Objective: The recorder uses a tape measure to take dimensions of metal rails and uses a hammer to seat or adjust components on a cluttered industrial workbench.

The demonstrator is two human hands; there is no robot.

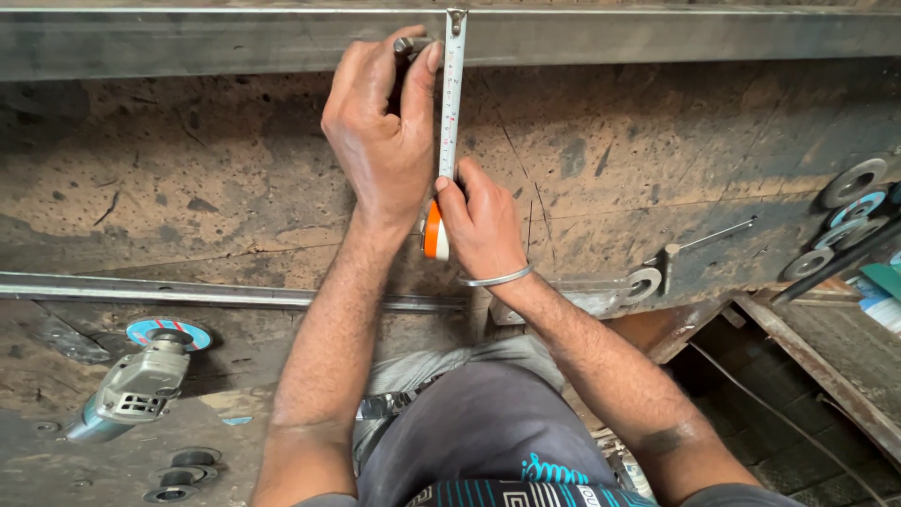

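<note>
We see one scarred, stained counter (pixel 657 160) filling most of the view, and across its far edge one long steel bar (pixel 188 42) running left to right, cut off at both sides. A second, thinner steel strip (pixel 141 293) lies along the near side, its right stretch hidden behind our forearms. One angle grinder (pixel 136 385) rests at the lower left, its disc toward the strip. At the right edge we count about five cutting discs (pixel 849 183) in a loose stack, some partly cut off. One tape measure (pixel 451 103) lies between the two steel pieces, its long axis running away from us, its hook caught on the far bar and its orange-and-white case (pixel 433 233) nearest us. Our right hand (pixel 483 225), wearing one metal bangle (pixel 497 278), is closed around the case, thumb pressing the blade. Our left hand (pixel 380 131) pinches one small dark marking tool (pixel 405 45) against the bar just beside the blade; what kind of tool it is, we cannot tell.
</note>
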